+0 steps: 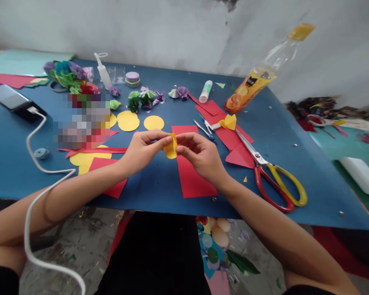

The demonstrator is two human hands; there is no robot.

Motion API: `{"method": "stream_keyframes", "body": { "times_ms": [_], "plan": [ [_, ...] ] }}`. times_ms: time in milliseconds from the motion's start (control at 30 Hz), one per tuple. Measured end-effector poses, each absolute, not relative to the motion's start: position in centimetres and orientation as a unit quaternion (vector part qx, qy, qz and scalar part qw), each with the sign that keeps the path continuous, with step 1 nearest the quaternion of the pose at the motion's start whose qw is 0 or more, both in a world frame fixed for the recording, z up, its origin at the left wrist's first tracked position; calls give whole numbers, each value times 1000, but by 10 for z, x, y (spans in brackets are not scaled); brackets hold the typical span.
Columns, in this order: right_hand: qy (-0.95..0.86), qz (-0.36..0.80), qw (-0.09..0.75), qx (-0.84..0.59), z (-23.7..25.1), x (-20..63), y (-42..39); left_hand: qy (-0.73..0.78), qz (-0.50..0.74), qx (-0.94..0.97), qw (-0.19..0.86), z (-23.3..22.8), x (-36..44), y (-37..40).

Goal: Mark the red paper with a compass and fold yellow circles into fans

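A small piece of yellow paper, curved and partly folded, is pinched between my two hands above the blue table. My left hand grips its left edge with thumb and index finger. On the other side, my right hand has its fingertips closed on the right edge. Beneath my right hand lies a sheet of red paper. Flat yellow paper circles rest just beyond my hands. To the right are scissors with one red and one yellow handle, and a pair of compasses.
A tilted-looking drink bottle stands at the back right, near a glue stick. Folded paper flowers line the back. At left, a white cable runs from a black device across the table edge.
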State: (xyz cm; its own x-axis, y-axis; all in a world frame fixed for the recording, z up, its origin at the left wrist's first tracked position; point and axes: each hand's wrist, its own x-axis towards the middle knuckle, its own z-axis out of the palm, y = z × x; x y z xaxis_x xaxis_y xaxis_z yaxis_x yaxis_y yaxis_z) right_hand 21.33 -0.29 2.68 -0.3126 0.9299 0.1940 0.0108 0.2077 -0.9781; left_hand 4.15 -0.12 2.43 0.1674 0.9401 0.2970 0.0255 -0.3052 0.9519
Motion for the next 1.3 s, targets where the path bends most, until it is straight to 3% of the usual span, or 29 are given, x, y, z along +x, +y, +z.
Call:
{"method": "stream_keyframes", "body": {
  "times_ms": [167, 467, 700, 1067, 1167, 1300],
  "plan": [
    [-635, 527, 433, -363, 29, 213, -4, 388, 536, 585, 469, 24, 43, -4],
    [-695, 402, 447, -395, 32, 217, -9, 320, 505, 626, 500, 28, 42, -9],
    [-771, 273, 443, -367, 35, 218, -11, 326, 485, 713, 386, 28, 40, -9],
    [-733, 298, 469, -392, 33, 220, -8, 342, 508, 718, 330, 24, 39, -4],
    [-777, 224, 441, -388, 33, 224, -7, 343, 481, 745, 310, 22, 39, -3],
    [-825, 138, 403, -372, 33, 226, -7, 335, 467, 793, 201, 20, 37, 0]
  ]
}}
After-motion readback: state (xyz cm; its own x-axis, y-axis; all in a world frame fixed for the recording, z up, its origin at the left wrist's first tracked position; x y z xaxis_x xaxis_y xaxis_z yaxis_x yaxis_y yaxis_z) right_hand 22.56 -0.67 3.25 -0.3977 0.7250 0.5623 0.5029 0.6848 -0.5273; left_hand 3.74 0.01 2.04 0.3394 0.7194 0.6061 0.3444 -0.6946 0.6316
